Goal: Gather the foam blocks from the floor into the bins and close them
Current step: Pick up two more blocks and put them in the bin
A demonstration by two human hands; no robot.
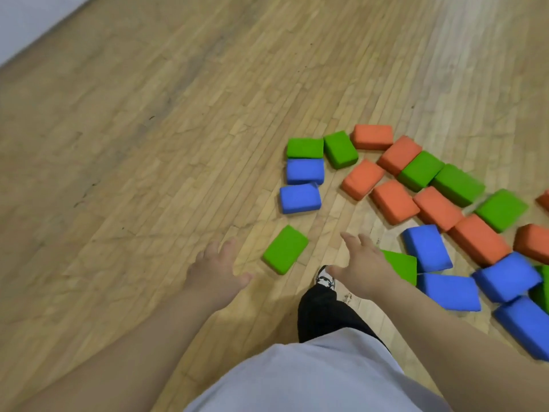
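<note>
Several green, blue and orange foam blocks lie scattered on the wooden floor (pixel 148 144), mostly at the right. A lone green block (pixel 285 249) lies between my two hands. My left hand (pixel 216 269) hovers to its left, fingers spread and holding nothing. My right hand (pixel 361 261) reaches out above the floor, fingers relaxed, partly covering another green block (pixel 401 264). Two blue blocks (pixel 300 198) and a green block (pixel 304 147) sit further ahead. Orange blocks (pixel 394 201) lie beyond my right hand. No bin is in view.
My leg in dark trousers and a shoe (pixel 326 278) stand just below my right hand. A pale wall edge (pixel 26 22) shows at the top left. Bare floor stretches across the left and far side.
</note>
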